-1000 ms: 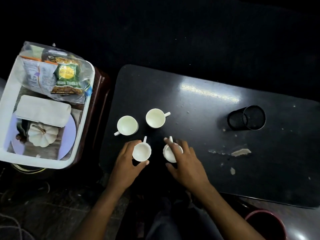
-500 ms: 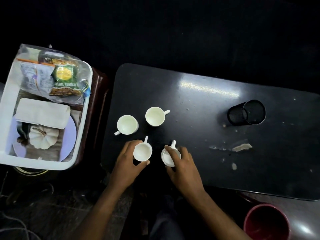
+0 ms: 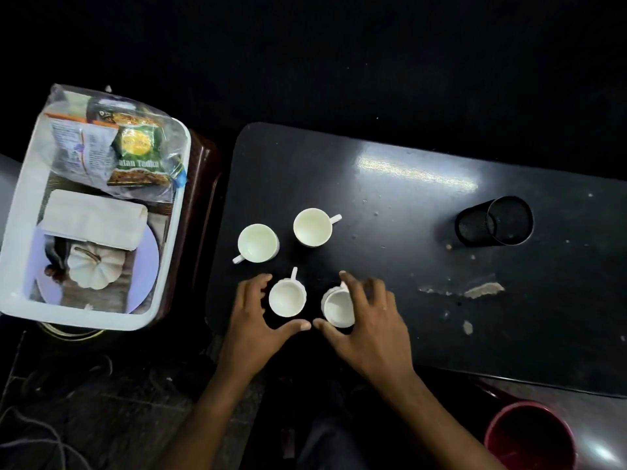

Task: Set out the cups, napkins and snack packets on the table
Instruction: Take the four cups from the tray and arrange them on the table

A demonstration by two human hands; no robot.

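Four white cups stand on the black table [image 3: 390,205]. Two are farther back: one [image 3: 258,243] with its handle to the near left, one [image 3: 312,227] with its handle to the right. My left hand [image 3: 252,320] curves around the near-left cup [image 3: 287,297] with fingers spread and a gap to the cup. My right hand [image 3: 371,320] is splayed over the right side of the near-right cup [image 3: 336,308], hiding its handle. Snack packets in a clear bag [image 3: 118,147] and a stack of white napkins [image 3: 95,218] lie in the white tray [image 3: 13,212] to the left.
A black mesh pen holder [image 3: 493,221] lies on its side at the table's far right. Scuffed patches [image 3: 481,289] mark the tabletop. A white pumpkin ornament [image 3: 91,268] sits in the tray. A red bucket [image 3: 529,435] stands at the bottom right.
Both hands have loosened from the two near cups; their fingers have spread apart. The two near cups stand where they were set.
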